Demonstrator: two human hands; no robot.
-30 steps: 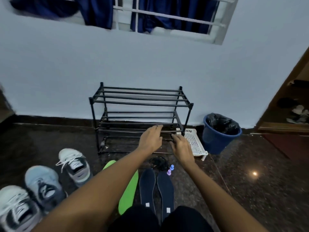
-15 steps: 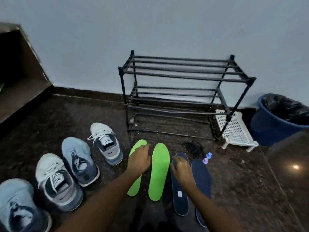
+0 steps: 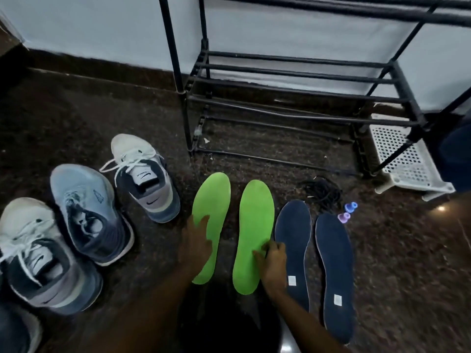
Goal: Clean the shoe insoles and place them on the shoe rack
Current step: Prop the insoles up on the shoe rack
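Both arms in from the bottom edge, L & R, down toward the floor (image 3: 407, 263). On the L, left hand (image 3: 196, 242) palm-down on the left green insole (image 3: 212, 200), fingers straight and slightly spread, pressing flat around mid-length, gripping nothing. On the R, right hand (image 3: 274, 262) at the outer rim of the right green insole (image 3: 256, 212), thumb laid on top, fingers curled in at the rim, pinching it. Forearm passing over the heel end of the near navy insole (image 3: 293, 225).

Room next. Green pair side by side, toes toward the shoe rack (image 3: 293, 80), narrow strip of dark speckled floor between them. Navy pair just to the R, far navy insole (image 3: 334, 263) a thin gap from its mate. Rack's bottom bars just beyond the green toes. L side crowded: white-grey sneaker (image 3: 145, 179) near the left green insole, light-blue shoe (image 3: 86, 212) and second white-grey sneaker (image 3: 38, 256) farther out. R side: black lace bundle (image 3: 323, 192), two small purple-blue bits (image 3: 348, 212) by the far navy toe, white perforated tray (image 3: 405, 164) beside the rack's R leg.

Markings: swoosh logo on tongue and heel of the white-grey sneaker, swoosh on the second one's tongue too. Small print on the first tongue, poss. "MAX", too blurred to swear by. White sq. label near the heel of each navy insole, nothing legible.
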